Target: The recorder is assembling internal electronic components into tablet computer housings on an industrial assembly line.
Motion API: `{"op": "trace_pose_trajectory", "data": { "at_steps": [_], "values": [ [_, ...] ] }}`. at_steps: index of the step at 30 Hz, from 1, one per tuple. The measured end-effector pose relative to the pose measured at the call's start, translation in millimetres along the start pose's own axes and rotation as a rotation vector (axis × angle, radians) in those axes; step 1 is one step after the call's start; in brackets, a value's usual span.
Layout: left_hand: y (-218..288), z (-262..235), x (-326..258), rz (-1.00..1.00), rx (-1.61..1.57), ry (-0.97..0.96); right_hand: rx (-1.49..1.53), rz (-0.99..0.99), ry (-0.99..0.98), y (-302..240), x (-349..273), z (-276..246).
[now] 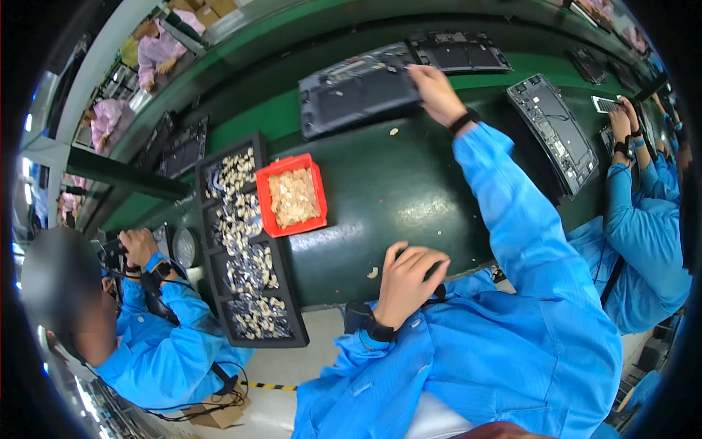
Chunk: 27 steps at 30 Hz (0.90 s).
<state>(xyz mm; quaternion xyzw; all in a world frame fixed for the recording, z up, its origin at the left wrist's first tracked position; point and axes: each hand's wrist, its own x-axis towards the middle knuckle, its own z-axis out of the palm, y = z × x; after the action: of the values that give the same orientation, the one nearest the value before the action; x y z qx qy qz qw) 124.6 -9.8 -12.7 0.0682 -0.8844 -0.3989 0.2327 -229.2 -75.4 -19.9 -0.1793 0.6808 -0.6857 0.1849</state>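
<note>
At the far side of the bench, my right hand (pixel 437 97) closes on the right edge of a dark laptop chassis (pixel 358 95) with exposed parts along its far side. The chassis rests slightly slanted on the green strip; the fingertips are partly hidden at its edge. My left hand (pixel 411 284) hovers over the near edge of the bench, with loosely bent fingers apart and nothing in them. To its left stands a red bin (pixel 322 197) of small pale beige pieces. A black compartment tray (pixel 292 311) beside the bin holds many similar small pieces on clear film.
Another open laptop chassis (pixel 461 55) lies behind, and one more (pixel 553 132) rests at the right. Several small scraps dot the dark green bench (pixel 358 190). Co-workers in blue sit at both sides (pixel 175 344); others in pink are across the line.
</note>
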Motion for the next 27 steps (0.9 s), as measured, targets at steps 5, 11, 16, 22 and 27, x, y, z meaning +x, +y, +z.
{"op": "trace_pose_trajectory", "data": {
  "at_steps": [5, 11, 16, 22, 27],
  "values": [
    [-30.6, -9.1, -30.2, -0.03, 0.035, 0.087, -0.748, -0.413, 0.113, 6.1, 78.9, 5.8],
    [-26.4, -12.9, -36.2, 0.044, 0.033, 0.173, -1.781, 0.017, -0.041, -59.1, 112.9, -66.0],
    [-32.6, -11.4, -34.9, 0.121, -0.028, 0.161, -1.647, -0.036, 0.184, 59.7, 253.5, -316.5],
    [-34.0, -3.5, -38.3, 0.175, -0.034, 0.302, -1.305, 0.013, 0.024, 50.7, 310.3, -330.1],
    [-33.5, -10.9, -40.9, 0.07, -0.082, 0.336, -0.162, 0.342, -0.248, -5.5, 300.5, -246.9]
  ]
}}
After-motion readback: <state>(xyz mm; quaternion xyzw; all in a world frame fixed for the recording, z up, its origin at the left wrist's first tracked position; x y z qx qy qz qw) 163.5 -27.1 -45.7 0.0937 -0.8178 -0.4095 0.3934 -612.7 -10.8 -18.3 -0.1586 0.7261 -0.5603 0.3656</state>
